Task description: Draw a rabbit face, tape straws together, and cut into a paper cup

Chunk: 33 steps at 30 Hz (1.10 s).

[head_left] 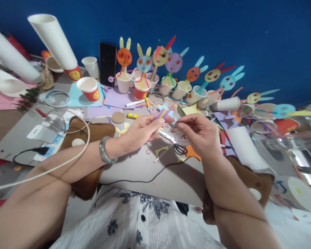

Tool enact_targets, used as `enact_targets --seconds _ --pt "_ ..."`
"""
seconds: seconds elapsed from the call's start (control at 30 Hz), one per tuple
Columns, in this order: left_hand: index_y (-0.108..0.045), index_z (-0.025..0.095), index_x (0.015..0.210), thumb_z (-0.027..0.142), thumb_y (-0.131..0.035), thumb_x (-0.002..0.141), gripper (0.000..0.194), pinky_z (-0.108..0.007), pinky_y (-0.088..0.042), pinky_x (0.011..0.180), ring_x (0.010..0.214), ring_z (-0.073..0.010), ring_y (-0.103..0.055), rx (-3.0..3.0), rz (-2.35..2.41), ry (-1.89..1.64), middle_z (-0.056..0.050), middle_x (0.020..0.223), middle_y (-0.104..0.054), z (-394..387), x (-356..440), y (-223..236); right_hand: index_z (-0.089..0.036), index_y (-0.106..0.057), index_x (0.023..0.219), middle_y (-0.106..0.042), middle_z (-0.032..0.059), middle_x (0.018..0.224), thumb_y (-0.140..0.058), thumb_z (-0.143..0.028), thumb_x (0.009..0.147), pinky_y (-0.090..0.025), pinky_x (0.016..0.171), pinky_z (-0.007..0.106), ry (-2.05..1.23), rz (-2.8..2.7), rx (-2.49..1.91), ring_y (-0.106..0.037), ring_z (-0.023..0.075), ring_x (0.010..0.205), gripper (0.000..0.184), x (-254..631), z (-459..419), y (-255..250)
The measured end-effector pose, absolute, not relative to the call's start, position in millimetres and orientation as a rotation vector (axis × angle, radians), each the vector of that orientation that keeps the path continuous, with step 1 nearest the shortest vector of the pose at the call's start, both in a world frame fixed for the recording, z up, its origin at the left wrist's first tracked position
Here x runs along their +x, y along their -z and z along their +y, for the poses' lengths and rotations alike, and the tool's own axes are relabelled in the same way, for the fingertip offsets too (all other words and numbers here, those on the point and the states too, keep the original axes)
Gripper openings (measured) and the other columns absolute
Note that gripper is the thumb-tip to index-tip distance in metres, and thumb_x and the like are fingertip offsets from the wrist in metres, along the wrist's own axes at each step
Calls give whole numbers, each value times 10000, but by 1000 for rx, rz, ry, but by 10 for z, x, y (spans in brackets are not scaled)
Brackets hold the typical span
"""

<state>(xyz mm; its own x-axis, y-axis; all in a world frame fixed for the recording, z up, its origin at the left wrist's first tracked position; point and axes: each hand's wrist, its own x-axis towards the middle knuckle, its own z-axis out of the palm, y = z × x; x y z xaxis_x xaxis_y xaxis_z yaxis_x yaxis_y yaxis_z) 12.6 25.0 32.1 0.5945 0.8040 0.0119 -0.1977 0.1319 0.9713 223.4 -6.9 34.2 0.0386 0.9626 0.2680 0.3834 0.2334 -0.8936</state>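
My left hand [142, 131] is closed on purple and yellow paper strips [162, 113], which stick up between thumb and fingers. Close by on its right, my right hand [200, 133] has thumb and fingertips pinched together; whatever they hold, if anything, is too small to make out. Under the right fingers lies something clear and plastic-looking [181, 137]. Scissors with black handles [180, 149] rest on the table just below the hands, their blades pointing up and left. Paper scraps, an orange piece [193, 153] among them, lie around the scissors.
Paper cups [123, 84] carrying rabbit-faced paper figures line the blue wall. A tall cup stack [54, 41], a phone [107, 64] and a red cup [88, 90] stand back left. A power strip [48, 150] with cables lies left. A black cord [145, 181] crosses the table front.
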Motion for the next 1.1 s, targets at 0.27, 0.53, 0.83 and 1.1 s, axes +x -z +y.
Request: enact_targets --seconds 0.27,0.53,0.83,1.1 --pt "-735 128 1167 539 -641 934 481 -212 -209 480 451 -61 -300 1063 583 -801 88 486 -376 261 148 -295 -240 -726 893 -761 35 847 -864 -368 796 -627 769 385 -308 -1681 -1302 -743 224 793 212 2240 -100 -334" --pt "-726 122 1149 502 -665 906 455 -217 -174 469 438 -61 -253 916 536 -749 98 456 -350 275 148 -353 -276 -692 940 -776 68 934 -857 -382 824 -629 783 395 259 -1859 -1118 -751 246 850 228 2305 -66 -166" --pt "-736 131 1127 462 -626 939 396 -210 -192 470 433 -57 -264 920 523 -760 95 461 -353 291 147 -329 -291 -667 969 -774 73 937 -826 -381 845 -625 809 415 286 -1873 -1178 -751 264 852 220 2281 -73 -176" --pt "-753 127 1071 357 -586 985 298 -195 -199 465 407 -50 -266 830 577 -703 92 433 -350 258 179 -347 -257 -650 1135 -749 49 945 -776 -270 864 -606 748 356 276 -1920 -1291 -738 226 827 300 2274 -60 -179"
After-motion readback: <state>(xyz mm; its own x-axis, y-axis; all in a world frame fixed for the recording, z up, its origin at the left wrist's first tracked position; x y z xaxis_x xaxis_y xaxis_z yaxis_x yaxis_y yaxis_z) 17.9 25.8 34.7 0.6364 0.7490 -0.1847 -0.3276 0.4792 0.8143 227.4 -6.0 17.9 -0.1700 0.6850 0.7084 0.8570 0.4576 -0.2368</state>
